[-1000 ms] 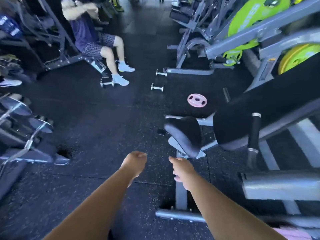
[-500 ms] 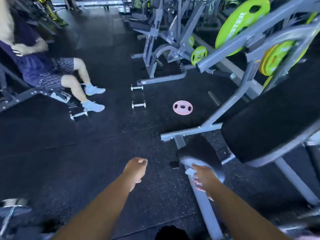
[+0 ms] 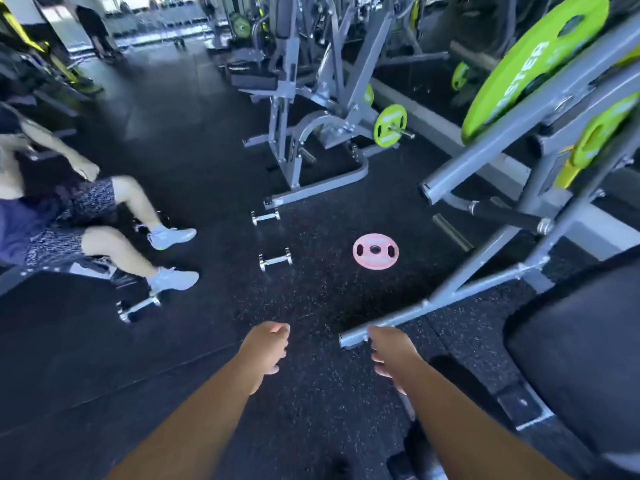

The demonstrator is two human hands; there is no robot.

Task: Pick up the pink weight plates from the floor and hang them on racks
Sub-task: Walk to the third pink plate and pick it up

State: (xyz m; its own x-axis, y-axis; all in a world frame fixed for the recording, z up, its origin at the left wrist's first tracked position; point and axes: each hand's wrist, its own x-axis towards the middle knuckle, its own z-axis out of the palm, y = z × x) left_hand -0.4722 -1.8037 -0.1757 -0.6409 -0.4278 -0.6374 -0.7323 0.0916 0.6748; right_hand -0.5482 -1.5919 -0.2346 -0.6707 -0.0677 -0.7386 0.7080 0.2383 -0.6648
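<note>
A small pink weight plate [image 3: 375,251] lies flat on the black rubber floor, ahead of me and a little right. Both my arms reach forward and down, well short of it. My left hand [image 3: 265,348] is loosely curled and holds nothing. My right hand [image 3: 388,351] is also curled and empty, hanging just in front of the end of a grey machine foot bar [image 3: 398,322]. No rack peg for pink plates is clearly in view.
Two small chrome dumbbells [image 3: 274,260] lie left of the plate, a third [image 3: 138,307] near a seated person's shoes [image 3: 173,279]. A grey machine with green plates [image 3: 533,67] and a black pad [image 3: 581,358] stands at the right; another machine [image 3: 311,140] stands beyond.
My view has moved forward and turned right; the pink plate is closer and more central. The black seat that was under my right hand has passed out of sight. Both hands stay curled.
</note>
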